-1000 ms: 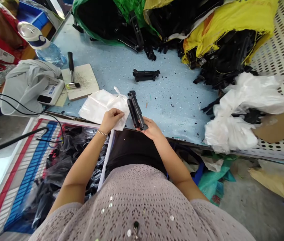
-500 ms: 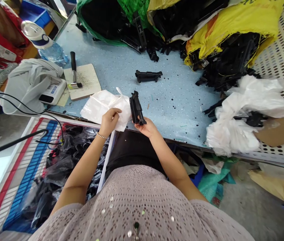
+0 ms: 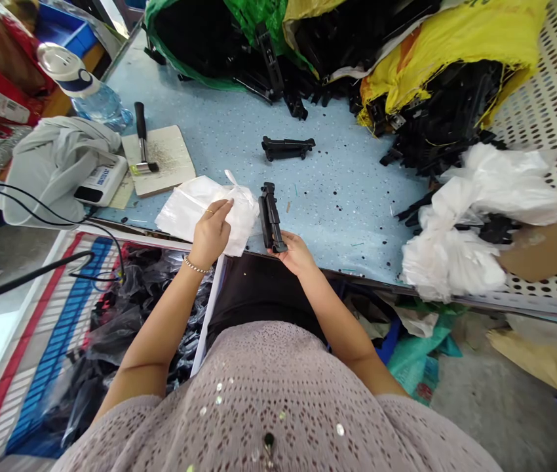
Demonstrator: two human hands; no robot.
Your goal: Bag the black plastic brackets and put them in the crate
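Note:
My right hand [image 3: 295, 252] grips the near end of a long, narrow black part [image 3: 271, 219], its fingers around the lower tip. The part is held tilted over the table's front edge. My left hand [image 3: 211, 231] is over a flat pile of white plastic bags [image 3: 183, 208], index finger stretched along the top and the other fingers curled in. Whether a bag edge is pinched in it is hidden. Another black part [image 3: 288, 148] of like shape lies on the blue table [image 3: 219, 141], beyond the held one.
Green [image 3: 160, 39] and yellow sacks [image 3: 406, 92] spill black parts at the back. A brush [image 3: 141, 141] lies on a board [image 3: 175, 157] at left, near a water bottle [image 3: 96, 98]. Crumpled white bags [image 3: 455, 255] lie right. A striped bag [image 3: 57, 341] of wrapped parts stands below left.
My left hand has lifted its index finger slightly upward over the white bags. My right hand has shifted a little right and nearer with the black part, and the view has moved slightly.

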